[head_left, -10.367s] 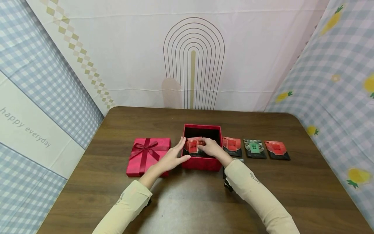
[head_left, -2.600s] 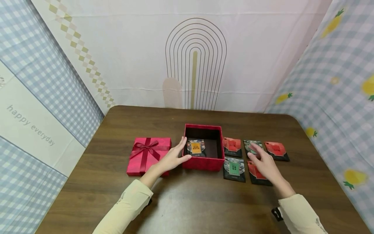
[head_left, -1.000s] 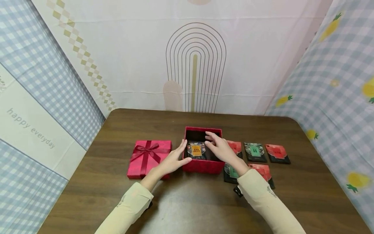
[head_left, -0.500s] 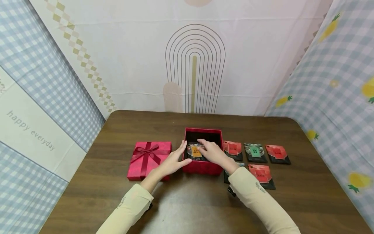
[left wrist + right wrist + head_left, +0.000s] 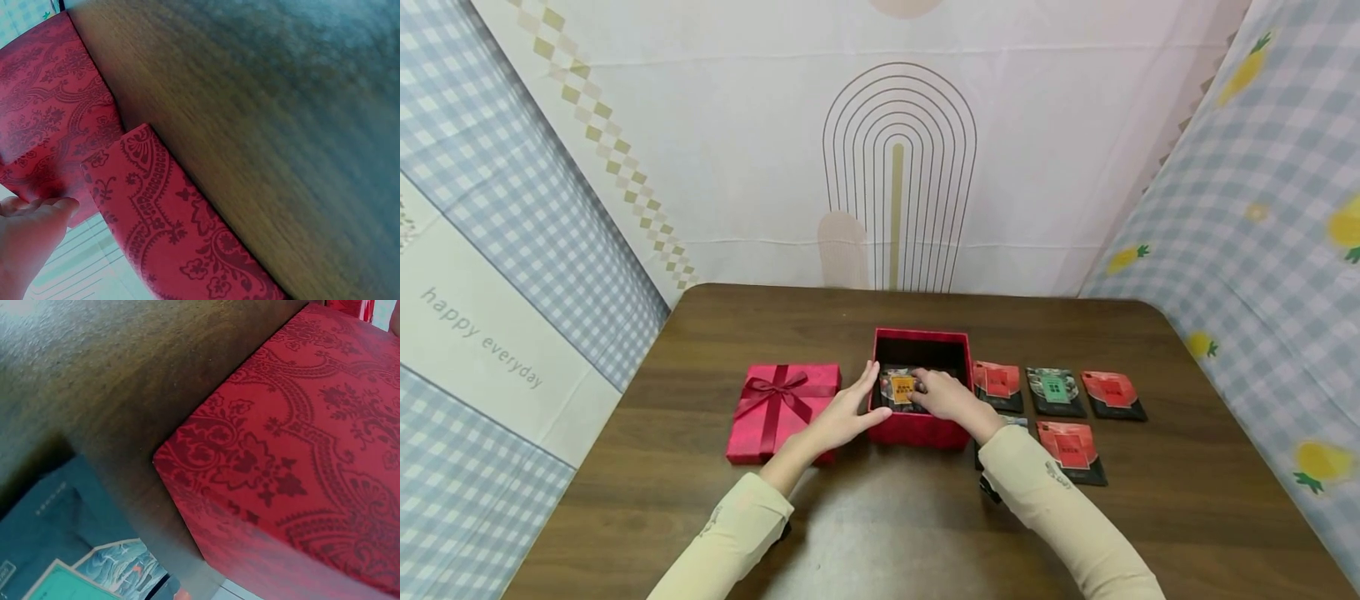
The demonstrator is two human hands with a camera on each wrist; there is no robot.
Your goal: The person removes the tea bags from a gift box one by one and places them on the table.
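Observation:
A red patterned gift box (image 5: 919,431) without its lid stands mid-table, dark inside. My left hand (image 5: 838,414) rests against its left side with straight fingers, the thumb at the front rim; the left wrist view shows this thumb (image 5: 59,207) on the box wall (image 5: 50,112). Inside the box, on the left, is a dark sachet (image 5: 897,387) with an orange label. Reaching in over the front wall, my right hand (image 5: 949,398) pinches that sachet at its right edge with bent fingers. Its fingertips are partly hidden, and the right wrist view does not show this hand.
Left of the box lies its bow-tied lid (image 5: 782,414). To the right lie red-and-black sachets (image 5: 997,384), (image 5: 1114,394), (image 5: 1071,451) and a green-labelled sachet (image 5: 1056,391). Another green-labelled sachet (image 5: 94,556) is mostly hidden under my right sleeve in the head view.
A red sachet formerly in the box now lies at the front right. My right hand has returned from there into the box, its fingers bending at the orange-labelled sachet. The left hand stays put.

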